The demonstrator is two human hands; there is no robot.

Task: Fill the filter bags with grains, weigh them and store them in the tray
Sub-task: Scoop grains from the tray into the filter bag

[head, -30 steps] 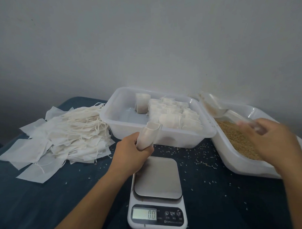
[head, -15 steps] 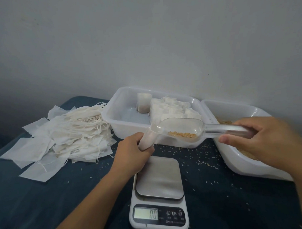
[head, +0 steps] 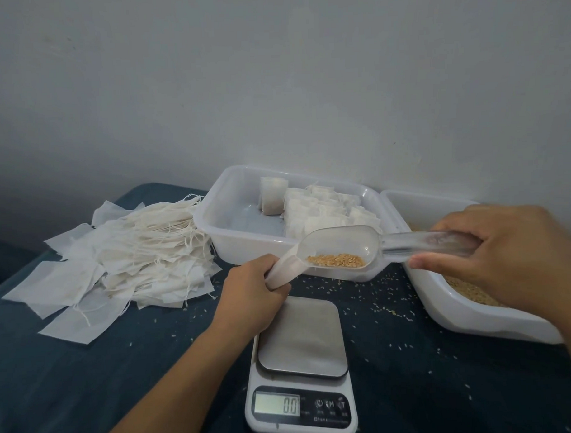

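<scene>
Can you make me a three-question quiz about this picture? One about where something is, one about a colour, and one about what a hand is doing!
1. Where is the scale?
A. in the tray
B. in front of the tray
C. on the bag pile

2. What colour is the cloth?
A. red
B. dark blue
C. yellow

3. What is the right hand doing?
A. holding a scoop
B. lying flat
C. pressing a button

Answers: B, the scale sits nearer than the tray; B, the cloth looks dark blue; A, fingers wrap the scoop handle.

Two hands (head: 248,292) (head: 505,254), two tubs (head: 213,215) (head: 475,319), one scoop (head: 350,243), one scale (head: 301,377).
</scene>
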